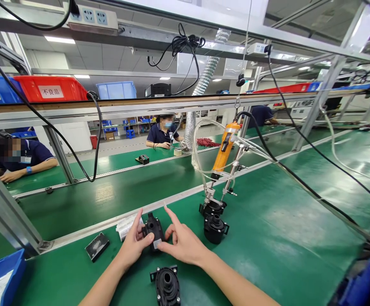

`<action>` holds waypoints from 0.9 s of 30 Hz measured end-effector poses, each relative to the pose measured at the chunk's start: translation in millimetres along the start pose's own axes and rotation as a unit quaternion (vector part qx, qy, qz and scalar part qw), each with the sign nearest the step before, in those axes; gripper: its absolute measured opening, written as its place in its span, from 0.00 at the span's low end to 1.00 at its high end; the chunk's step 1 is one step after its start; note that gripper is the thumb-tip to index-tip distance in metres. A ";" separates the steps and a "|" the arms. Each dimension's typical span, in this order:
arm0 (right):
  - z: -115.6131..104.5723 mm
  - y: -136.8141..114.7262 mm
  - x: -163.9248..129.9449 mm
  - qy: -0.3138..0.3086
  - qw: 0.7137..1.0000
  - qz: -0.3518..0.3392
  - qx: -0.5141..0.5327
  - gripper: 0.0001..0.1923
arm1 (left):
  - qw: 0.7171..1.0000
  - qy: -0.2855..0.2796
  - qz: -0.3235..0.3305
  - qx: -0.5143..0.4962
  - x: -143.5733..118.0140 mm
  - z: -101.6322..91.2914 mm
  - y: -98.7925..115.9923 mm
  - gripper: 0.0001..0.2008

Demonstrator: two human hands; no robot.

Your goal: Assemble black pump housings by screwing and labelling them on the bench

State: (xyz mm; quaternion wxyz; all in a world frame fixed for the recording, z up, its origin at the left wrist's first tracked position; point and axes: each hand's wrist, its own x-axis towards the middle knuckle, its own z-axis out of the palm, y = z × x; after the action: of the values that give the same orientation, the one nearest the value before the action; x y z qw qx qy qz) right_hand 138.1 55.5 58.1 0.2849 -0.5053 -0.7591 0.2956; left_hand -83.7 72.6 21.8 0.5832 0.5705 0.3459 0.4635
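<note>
A long green workbench mat point(283, 238) fills the lower view, and everything below is placed from the small black plastic pump housing with a white label point(153, 231) held near its front middle. Beyond that housing runs a green conveyor belt point(118, 193), with seated people in dark blue shirts working at its far side. Up and to the right of it hangs an orange electric screwdriver point(225, 146) on a cable, tip down over a round black pump body point(212, 207); a second round black pump body point(216, 228) sits just right of the housing. A flanged black pump part point(166, 284) lies nearer than it, a flat black rectangular piece point(97, 246) to its left. The left hand point(134, 244) grasps the housing, thumb across its front. The right hand point(181, 242) touches its labelled side, forefinger raised, fingers loosely spread, clasping nothing.
</note>
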 end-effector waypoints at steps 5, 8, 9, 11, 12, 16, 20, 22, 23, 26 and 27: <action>-8.5 -12.9 -1.8 -0.029 0.996 -0.005 -0.089 0.69 | 0.996 -0.032 0.043 0.072 -12.7 9.3 -0.7 0.56; -39.3 -13.7 -15.2 -0.092 0.985 -0.001 -0.144 0.72 | 0.993 -0.111 0.036 0.017 -18.3 13.4 3.4 0.54; -49.9 -13.4 -21.7 -0.110 0.981 0.004 -0.161 0.72 | 0.991 -0.130 0.028 -0.007 -19.7 16.2 5.5 0.52; -65.0 -13.1 -35.5 -0.138 0.973 0.015 -0.187 0.75 | 0.987 -0.158 0.012 -0.034 -22.7 24.2 10.1 0.47; -68.3 -13.4 -41.9 -0.150 0.969 0.017 -0.198 0.77 | 0.984 -0.172 0.004 -0.041 -24.3 28.8 12.3 0.45; -58.2 -16.6 -58.2 -0.184 0.955 0.013 -0.233 0.82 | 0.980 -0.196 -0.015 -0.037 -29.5 38.9 17.7 0.40; -58.2 -21.4 -60.4 -0.216 0.968 -0.014 -0.123 0.83 | 0.969 -0.198 -0.081 -0.126 -27.6 30.3 16.7 0.42; -74.1 -22.5 -60.6 -0.109 0.992 0.025 -0.062 0.72 | 0.954 -0.208 -0.117 -0.181 -26.2 27.5 16.9 0.45; -84.4 -22.4 -61.2 -0.009 0.996 0.062 -0.069 0.64 | 0.948 -0.214 -0.129 -0.198 -26.4 28.1 17.5 0.46; -110.4 -21.3 -64.9 0.243 0.928 0.193 -0.205 0.56 | 0.935 -0.222 -0.165 -0.221 -33.8 35.8 18.9 0.49; -114.2 -21.2 -66.5 0.260 0.908 0.221 -0.244 0.59 | 0.935 -0.212 -0.181 -0.218 -37.9 38.2 18.5 0.51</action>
State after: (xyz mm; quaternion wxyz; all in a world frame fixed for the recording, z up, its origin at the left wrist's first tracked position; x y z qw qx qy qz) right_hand 230.7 4.9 140.6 0.2673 -0.7727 -0.5756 0.0147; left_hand -63.3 22.4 39.4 0.8272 0.4420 0.2017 0.2823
